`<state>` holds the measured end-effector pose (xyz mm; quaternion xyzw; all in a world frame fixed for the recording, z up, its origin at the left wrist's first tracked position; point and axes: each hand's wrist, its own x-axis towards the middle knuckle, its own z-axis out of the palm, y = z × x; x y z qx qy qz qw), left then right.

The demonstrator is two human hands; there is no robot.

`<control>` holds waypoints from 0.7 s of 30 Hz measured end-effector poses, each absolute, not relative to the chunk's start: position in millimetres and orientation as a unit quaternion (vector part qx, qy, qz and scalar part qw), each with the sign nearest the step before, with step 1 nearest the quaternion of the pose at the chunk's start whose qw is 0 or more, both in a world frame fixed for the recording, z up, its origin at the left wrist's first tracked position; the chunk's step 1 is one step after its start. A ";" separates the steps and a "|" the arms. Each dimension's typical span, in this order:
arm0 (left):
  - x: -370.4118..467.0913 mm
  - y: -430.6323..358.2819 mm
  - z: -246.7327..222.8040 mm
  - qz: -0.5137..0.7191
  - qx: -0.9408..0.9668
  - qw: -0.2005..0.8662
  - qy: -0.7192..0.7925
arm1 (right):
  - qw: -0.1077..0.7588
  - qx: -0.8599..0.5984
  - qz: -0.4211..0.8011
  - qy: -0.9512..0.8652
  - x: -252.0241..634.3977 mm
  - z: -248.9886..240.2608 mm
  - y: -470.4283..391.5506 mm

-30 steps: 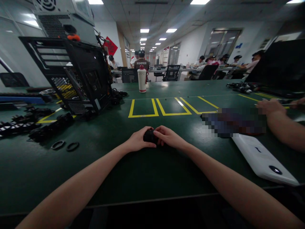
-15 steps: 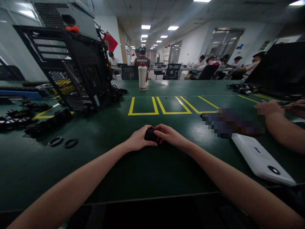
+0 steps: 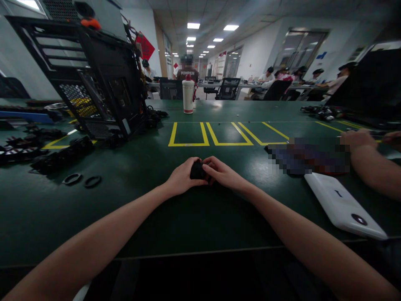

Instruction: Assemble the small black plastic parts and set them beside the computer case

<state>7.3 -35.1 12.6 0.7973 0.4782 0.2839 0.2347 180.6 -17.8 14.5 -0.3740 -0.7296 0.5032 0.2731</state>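
A small black rounded object [image 3: 197,170] is held between my hands just above the green table [image 3: 200,225]. My left hand [image 3: 182,176] wraps round its left side, thumb below and fingers over the far side. The bent fingers of my right hand [image 3: 219,171] grip its right side, partly hiding it. Its exact kind is too dark to make out. Two black rings, one [image 3: 72,179] beside the other [image 3: 92,181], lie on the table to the left.
A black computer case [image 3: 106,83] stands at the left behind black parts [image 3: 65,155]. Yellow tape outlines [image 3: 189,145] and a white bottle [image 3: 188,96] are ahead. At the right are a white device [image 3: 344,205] and another person's hand [image 3: 359,140].
The view has tilted slightly downward, so most of the scene sits higher in the picture. Both hands keep their hold on the black object, with the right fingers shifted slightly.
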 end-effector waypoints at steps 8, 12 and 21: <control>14.4 -40.7 12.7 0.312 0.801 0.235 0.453 | 0.328 -0.389 0.451 -0.733 173.6 13.5 -29.9; 13.1 -38.8 13.5 0.308 0.799 0.264 0.443 | 0.337 -0.380 0.430 -0.746 172.3 11.2 -32.9; 12.3 -38.8 17.6 0.281 0.797 0.301 0.442 | 0.262 -0.339 0.494 -0.756 187.0 20.6 -23.9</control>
